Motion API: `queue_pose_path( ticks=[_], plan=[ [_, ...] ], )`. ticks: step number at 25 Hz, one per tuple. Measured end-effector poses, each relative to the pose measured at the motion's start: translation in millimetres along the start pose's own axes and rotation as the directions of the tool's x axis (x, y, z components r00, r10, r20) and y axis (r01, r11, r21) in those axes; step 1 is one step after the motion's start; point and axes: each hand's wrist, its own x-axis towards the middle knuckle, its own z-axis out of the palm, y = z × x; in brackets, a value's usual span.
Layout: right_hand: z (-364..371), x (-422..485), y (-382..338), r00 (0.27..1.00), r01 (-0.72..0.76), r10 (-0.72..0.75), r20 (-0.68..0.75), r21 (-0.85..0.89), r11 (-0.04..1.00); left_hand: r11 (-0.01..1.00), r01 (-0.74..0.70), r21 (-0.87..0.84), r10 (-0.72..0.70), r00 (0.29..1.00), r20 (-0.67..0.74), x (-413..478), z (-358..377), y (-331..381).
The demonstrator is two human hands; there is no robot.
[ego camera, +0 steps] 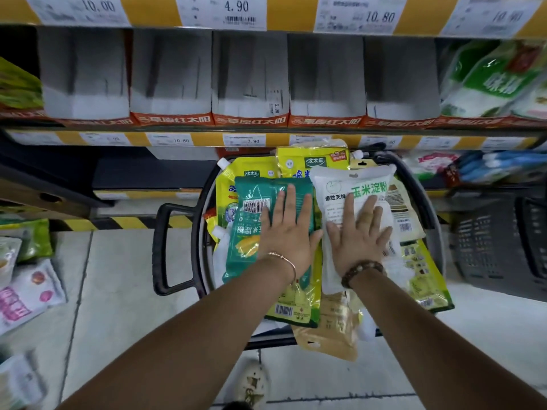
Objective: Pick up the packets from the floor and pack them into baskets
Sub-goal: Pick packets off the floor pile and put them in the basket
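Packets (pixel 313 161) heap the black basket (pixel 196 255). Straight, spread fingers (pixel 291 202) of the left hand (pixel 288 235) press flat on a teal packet (pixel 248 229); the right hand (pixel 359 238) lies likewise on a white packet (pixel 334 184) just beside it. A yellow packet (pixel 296 309) and a tan packet (pixel 331 332) overhang the near rim. Bare floor (pixel 124 276) lies left of the handle (pixel 158 247), loose packets (pixel 29 294) farther left, and a grey basket (pixel 497 250) stands to the right.

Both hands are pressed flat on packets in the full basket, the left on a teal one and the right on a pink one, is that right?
Not quite: the right hand lies flat on a white packet with green lettering, not a pink one. The left hand is indeed flat on the teal packet in the full basket, as the head view shows.
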Motion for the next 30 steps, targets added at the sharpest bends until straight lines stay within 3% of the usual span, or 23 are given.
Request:
queue_pose_path(
  ticks=[5,12,15,18,24,27,30],
  plan=[
    [11,5,-5,0.997,-0.020,0.015,-0.072,-0.072,0.997,0.999,0.024,0.025,-0.023,0.998,-0.059,7,14,7],
    [5,8,-6,0.999,-0.021,0.018,-0.034,-0.107,0.994,0.999,0.023,-0.023,-0.025,0.998,-0.062,11,14,6],
    [-3,6,-5,1.000,-0.003,0.003,-0.027,-0.031,1.000,0.998,-0.013,-0.060,0.011,0.999,-0.041,9,8,0],
    [-15,-2,-12,0.994,0.036,-0.026,-0.106,0.091,0.995,0.967,-0.025,-0.254,0.020,1.000,-0.022,-3,-10,-15],
    [-28,-28,-86,0.922,0.341,-0.278,-0.269,0.226,0.913,0.789,0.159,-0.593,-0.299,0.943,-0.145,-71,-25,-100],
    [-12,-50,-159,0.871,0.485,-0.433,-0.233,0.256,0.836,0.661,0.261,-0.704,-0.492,0.859,-0.143,-115,-27,-166],
    [16,-84,-241,0.828,0.560,-0.543,-0.143,0.259,0.787,0.456,0.335,-0.824,-0.682,0.726,-0.082,-169,-24,-239]
  ],
)
